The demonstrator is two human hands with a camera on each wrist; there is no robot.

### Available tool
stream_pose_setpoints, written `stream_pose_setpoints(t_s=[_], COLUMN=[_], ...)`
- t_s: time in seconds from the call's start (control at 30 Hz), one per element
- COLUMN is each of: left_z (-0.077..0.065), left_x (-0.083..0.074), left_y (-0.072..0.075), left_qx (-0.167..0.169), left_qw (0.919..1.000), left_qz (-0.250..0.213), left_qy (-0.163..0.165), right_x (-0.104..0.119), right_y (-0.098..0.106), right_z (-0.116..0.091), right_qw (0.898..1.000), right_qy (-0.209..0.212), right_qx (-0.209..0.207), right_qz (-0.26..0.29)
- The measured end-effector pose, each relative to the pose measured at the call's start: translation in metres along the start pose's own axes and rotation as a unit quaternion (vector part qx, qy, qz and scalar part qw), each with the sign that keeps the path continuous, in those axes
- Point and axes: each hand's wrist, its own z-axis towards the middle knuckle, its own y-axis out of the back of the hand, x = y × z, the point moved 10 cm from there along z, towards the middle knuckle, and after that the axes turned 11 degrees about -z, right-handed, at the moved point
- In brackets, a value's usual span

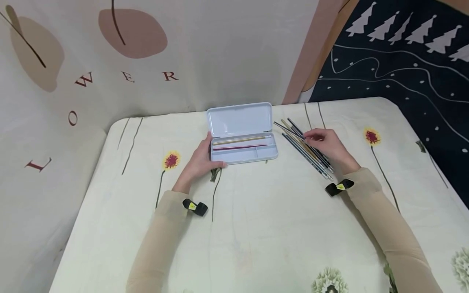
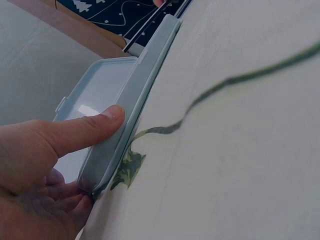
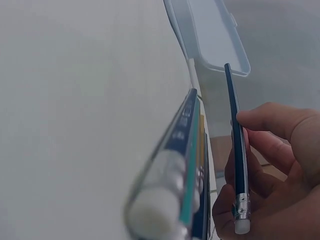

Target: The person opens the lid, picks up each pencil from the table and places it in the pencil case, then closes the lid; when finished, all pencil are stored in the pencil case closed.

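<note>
A: Obstacles?
B: Loose pencils [image 1: 305,156], right of the case [image 1: 239,120], beneath the right hand [image 1: 326,143] pinching a dark pencil [image 3: 240,165]; left hand [image 1: 199,160] grips the case.
A: Room?
B: Bench [image 1: 264,224] extends nearside; rear edge behind case.

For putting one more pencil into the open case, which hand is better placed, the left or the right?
Probably the right hand: it pinches a dark pencil over the loose pencils, beside the case. The left hand grips the case's left end, so seems better for steadying.
</note>
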Motion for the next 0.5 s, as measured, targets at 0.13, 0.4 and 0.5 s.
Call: stream_pose_setpoints(t_s=[0.13,0.4,0.5], left_z=[0.0,0.001,0.001], left_x=[0.002,0.003,0.003], left_y=[0.0,0.0,0.0], left_qx=[-0.002,-0.001,-0.002], left_qw=[1.0,1.0,1.0], left_qz=[0.003,0.003,0.003], left_qy=[0.008,0.003,0.005], right_x=[0.003,0.015,0.021], right_y=[-0.007,-0.02,-0.023], right_z=[0.005,0.012,0.013], right_qw=[1.0,0.999,0.999], right_qy=[0.009,0.021,0.025], right_qx=[0.008,0.022,0.021], right_qz=[0.007,0.012,0.014])
